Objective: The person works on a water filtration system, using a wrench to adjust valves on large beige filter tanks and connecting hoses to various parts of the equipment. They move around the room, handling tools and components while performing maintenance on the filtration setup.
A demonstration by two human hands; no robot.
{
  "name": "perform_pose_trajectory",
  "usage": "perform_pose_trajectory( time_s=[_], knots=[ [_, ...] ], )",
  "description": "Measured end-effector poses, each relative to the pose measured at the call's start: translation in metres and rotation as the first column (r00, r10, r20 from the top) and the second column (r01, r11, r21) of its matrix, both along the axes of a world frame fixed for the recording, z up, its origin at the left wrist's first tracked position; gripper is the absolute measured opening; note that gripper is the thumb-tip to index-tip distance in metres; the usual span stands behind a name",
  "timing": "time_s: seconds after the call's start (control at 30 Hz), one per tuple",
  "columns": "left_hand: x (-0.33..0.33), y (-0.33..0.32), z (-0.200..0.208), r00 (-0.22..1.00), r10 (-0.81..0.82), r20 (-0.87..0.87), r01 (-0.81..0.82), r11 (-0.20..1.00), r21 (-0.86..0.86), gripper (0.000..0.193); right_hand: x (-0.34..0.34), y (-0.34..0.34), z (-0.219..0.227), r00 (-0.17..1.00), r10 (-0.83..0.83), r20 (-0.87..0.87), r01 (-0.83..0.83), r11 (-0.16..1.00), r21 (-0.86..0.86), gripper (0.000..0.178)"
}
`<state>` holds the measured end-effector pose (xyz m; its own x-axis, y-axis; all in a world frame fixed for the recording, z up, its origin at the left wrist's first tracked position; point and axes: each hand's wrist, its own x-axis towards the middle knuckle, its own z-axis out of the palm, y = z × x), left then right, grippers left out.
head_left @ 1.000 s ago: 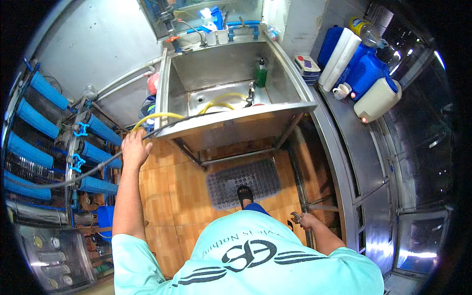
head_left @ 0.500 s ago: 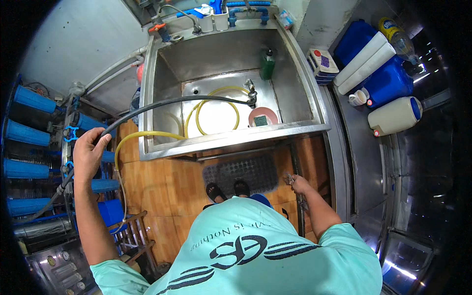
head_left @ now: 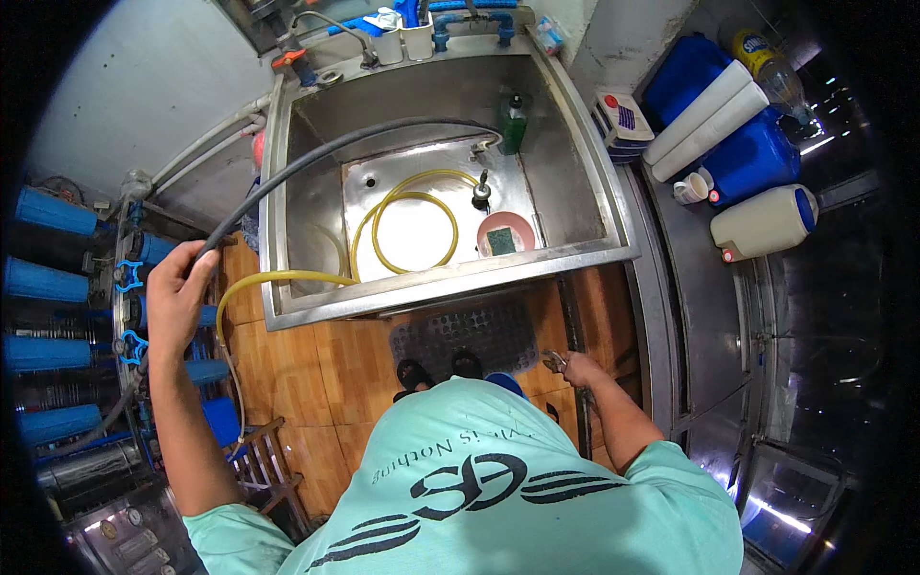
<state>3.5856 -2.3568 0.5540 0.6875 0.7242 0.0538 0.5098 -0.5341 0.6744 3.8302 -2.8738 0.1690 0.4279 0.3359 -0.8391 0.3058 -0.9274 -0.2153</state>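
Observation:
My left hand (head_left: 176, 292) is closed around a dark flexible hose (head_left: 316, 151), which arches over the stainless steel sink (head_left: 441, 295). A metal end piece (head_left: 484, 146) shows at the hose's far end, near a green bottle (head_left: 514, 126). Below it, a metal valve fitting (head_left: 482, 190) stands on the sink bottom where a coiled yellow hose (head_left: 454, 230) ends. A pink bowl (head_left: 517, 230) with a green scouring pad (head_left: 500, 241) sits beside the fitting. Low on the right, my right hand (head_left: 581, 369) is closed on a small greyish metal tool (head_left: 553, 360); its kind is unclear.
Blue filter housings (head_left: 48, 280) line the left side, beside a wooden rack (head_left: 264, 460). A dark mat (head_left: 465, 335) lies underfoot. Blue jugs (head_left: 757, 158), white rolls (head_left: 709, 120) and a cream canister (head_left: 764, 223) stand at right. White holders (head_left: 417, 41) sit behind the sink.
The dark hose's far end has risen from beside the valve fitting toward the sink's back wall, and now shows apart from the fitting. My left hand still grips the hose.

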Motion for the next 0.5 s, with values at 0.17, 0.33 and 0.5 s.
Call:
perform_pose_trajectory(
  time_s=[0.17, 0.33, 0.5],
  knots=[
    [-0.068, 0.006, 0.001, 0.986, 0.156, -0.056, -0.148, 0.982, 0.118, 0.019, 0.003, 0.019, 0.017, 0.991, -0.108, -0.073, 0.11, 0.993, 0.033, 0.031],
    [-0.11, -0.036, 0.014, 0.936, 0.324, -0.141, -0.312, 0.945, 0.102, 0.02, 0.0, 0.015, 0.002, 0.99, 0.14, -0.013, -0.14, 0.99, -0.03, 0.033],
    [-0.173, -0.053, -0.003, 0.898, 0.334, -0.287, -0.286, 0.938, 0.198, 0.017, -0.001, 0.011, -0.024, 0.955, 0.293, 0.042, -0.294, 0.955, 0.024, 0.031]
  ],
)
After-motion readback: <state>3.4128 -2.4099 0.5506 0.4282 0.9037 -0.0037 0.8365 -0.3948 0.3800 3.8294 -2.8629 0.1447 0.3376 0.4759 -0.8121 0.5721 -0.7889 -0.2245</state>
